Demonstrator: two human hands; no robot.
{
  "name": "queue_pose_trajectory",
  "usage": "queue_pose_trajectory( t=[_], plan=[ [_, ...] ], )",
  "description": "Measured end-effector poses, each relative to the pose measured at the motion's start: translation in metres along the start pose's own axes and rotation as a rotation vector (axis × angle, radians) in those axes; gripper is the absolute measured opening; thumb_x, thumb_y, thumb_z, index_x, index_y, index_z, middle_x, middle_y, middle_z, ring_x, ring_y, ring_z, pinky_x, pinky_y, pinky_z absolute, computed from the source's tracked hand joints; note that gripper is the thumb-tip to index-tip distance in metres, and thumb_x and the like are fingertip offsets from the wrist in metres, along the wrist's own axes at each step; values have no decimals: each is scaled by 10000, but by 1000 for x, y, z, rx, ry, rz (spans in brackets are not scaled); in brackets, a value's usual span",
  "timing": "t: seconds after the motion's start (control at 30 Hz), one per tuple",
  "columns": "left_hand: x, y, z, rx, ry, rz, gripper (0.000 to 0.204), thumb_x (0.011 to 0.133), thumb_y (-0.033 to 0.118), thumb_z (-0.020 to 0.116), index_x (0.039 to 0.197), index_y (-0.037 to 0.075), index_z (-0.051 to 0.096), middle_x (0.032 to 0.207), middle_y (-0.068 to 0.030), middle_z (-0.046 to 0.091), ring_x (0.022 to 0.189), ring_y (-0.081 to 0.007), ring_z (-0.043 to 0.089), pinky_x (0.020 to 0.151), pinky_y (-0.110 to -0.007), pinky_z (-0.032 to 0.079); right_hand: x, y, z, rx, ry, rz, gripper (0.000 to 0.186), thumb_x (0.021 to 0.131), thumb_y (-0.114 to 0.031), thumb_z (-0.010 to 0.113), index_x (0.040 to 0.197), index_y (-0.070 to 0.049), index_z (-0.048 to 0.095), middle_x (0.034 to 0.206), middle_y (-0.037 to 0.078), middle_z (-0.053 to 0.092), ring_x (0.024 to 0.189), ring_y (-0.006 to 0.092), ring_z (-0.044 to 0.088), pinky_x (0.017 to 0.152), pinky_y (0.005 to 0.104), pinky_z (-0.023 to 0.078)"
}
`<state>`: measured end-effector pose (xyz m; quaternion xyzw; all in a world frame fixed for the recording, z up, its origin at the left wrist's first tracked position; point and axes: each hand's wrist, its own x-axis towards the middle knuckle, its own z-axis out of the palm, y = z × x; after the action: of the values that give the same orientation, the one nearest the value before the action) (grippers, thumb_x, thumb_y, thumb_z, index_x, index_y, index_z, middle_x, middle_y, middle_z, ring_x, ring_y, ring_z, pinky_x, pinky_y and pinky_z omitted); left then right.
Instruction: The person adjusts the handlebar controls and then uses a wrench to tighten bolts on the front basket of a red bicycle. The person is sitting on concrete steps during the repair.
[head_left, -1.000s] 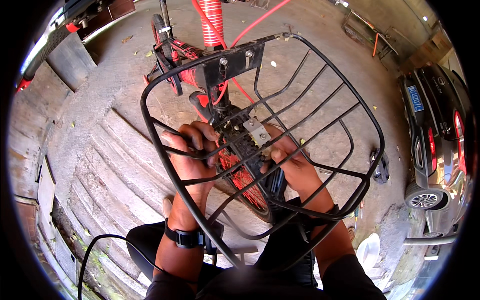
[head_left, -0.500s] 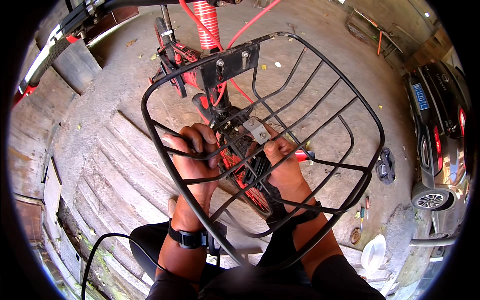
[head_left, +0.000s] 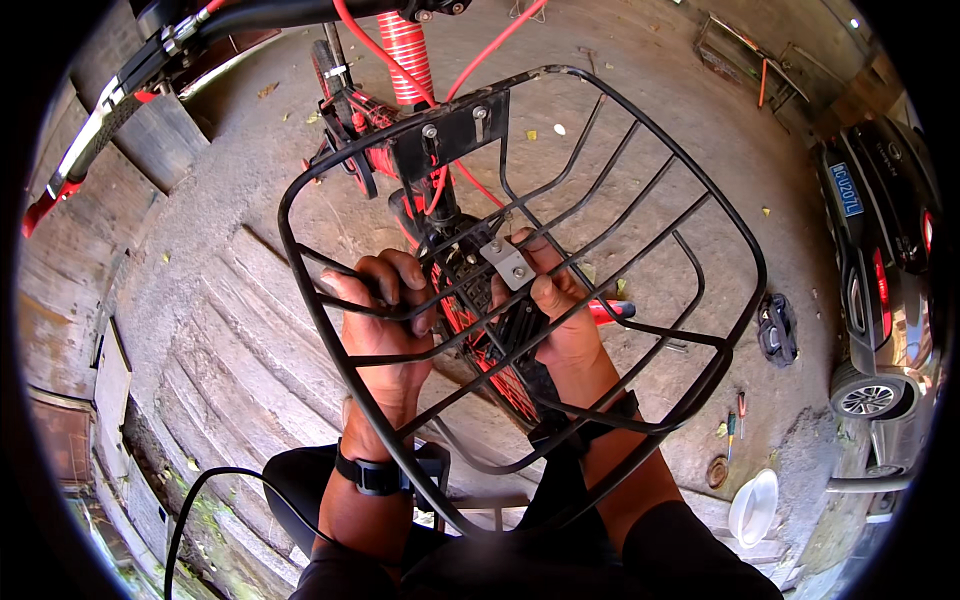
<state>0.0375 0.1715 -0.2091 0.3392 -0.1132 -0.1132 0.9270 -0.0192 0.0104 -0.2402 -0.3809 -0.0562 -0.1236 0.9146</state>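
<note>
A black wire basket [head_left: 722,343] hangs in front of a red and black bicycle [head_left: 404,60], its black back plate [head_left: 405,153] bolted near the head tube. On the basket's bottom sits a small silver metal bracket [head_left: 510,266] with two bolts. My left hand [head_left: 385,305] is closed, its fingers curled round a wire on the basket's left side. Under the basket, my right hand [head_left: 568,325] pinches at the bracket's right edge, thumb near its lower corner and a finger by its upper side. The other fingertips are partly hidden by the wires.
The bicycle's front wheel [head_left: 508,392] stands below the basket. Screwdrivers [head_left: 731,432] and a white plastic tub [head_left: 754,508] lie on the floor at right, near a dark bag [head_left: 776,330]. A dark car [head_left: 880,250] is parked at far right. Boards [head_left: 230,350] cover the floor at left.
My right hand has shifted its grip, and a finger now reaches up beside the bracket's upper side. The basket sits slightly further left in view. My left hand keeps its hold.
</note>
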Motion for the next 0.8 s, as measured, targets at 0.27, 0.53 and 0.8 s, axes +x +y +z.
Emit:
queue_pose_trajectory(
  t=[0.27, 0.53, 0.8],
  plan=[
    [-4, 1, 5, 7, 60, -7, 558, 960, 639, 349, 738, 129, 379, 811, -41, 503, 491, -124, 328, 419, -233, 279, -3, -5, 6, -58, 43, 17, 672, 802, -402, 767, 1297, -50, 478, 890, 102, 603, 748, 181, 610, 613, 277, 520],
    [-5, 2, 11, -40, 107, -20, 564, 967, 638, 327, 732, 131, 405, 815, -53, 548, 477, -121, 345, 412, -239, 276, -4, -9, 6, -72, 29, 16, 689, 793, -412, 773, 1295, -43, 477, 962, 101, 606, 750, 181, 607, 617, 282, 511],
    [-6, 0, 9, -18, 89, -6, 558, 967, 634, 341, 727, 131, 383, 822, -44, 526, 480, -124, 308, 408, -245, 251, -3, -7, -2, -103, 5, 32, 675, 794, -367, 773, 1299, -33, 474, 911, 111, 616, 738, 196, 613, 629, 303, 510]
  ],
)
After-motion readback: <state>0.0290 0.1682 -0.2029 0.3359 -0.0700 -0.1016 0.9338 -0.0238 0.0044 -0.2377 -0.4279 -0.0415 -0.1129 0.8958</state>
